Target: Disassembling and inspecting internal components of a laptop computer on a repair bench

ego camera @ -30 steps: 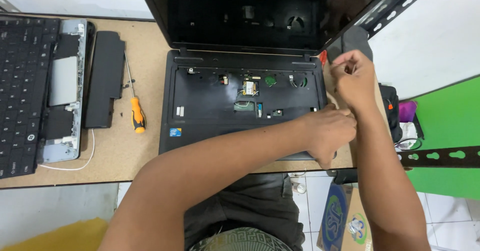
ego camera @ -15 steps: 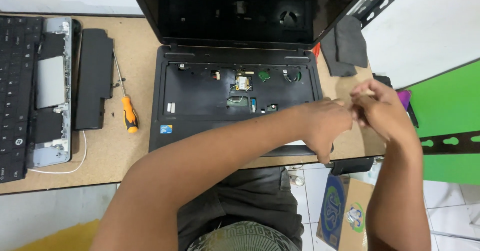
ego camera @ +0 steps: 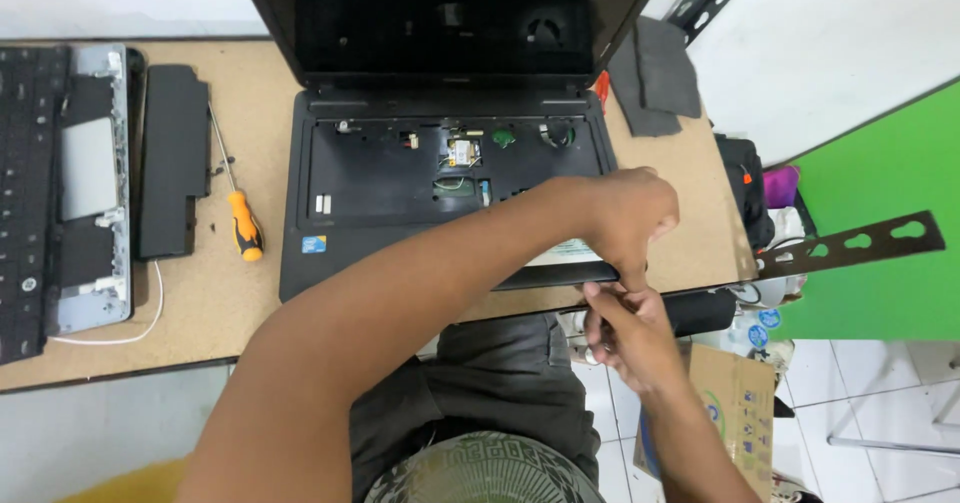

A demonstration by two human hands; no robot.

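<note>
The opened black laptop (ego camera: 420, 183) lies on the wooden table (ego camera: 250, 303). Its front right corner is gripped by the curled left hand (ego camera: 625, 213). Just below that corner, off the table edge, the right hand (ego camera: 625, 333) is seen, fingers bent; whether anything is pinched cannot be told. An orange-handled screwdriver (ego camera: 237, 213) lies left of the laptop.

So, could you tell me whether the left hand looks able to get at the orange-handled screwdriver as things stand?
Probably yes. The screwdriver lies in the open on the table, left of the laptop, with nothing on it. The left hand is over at the laptop's front right corner and would need to swing back across.
</note>
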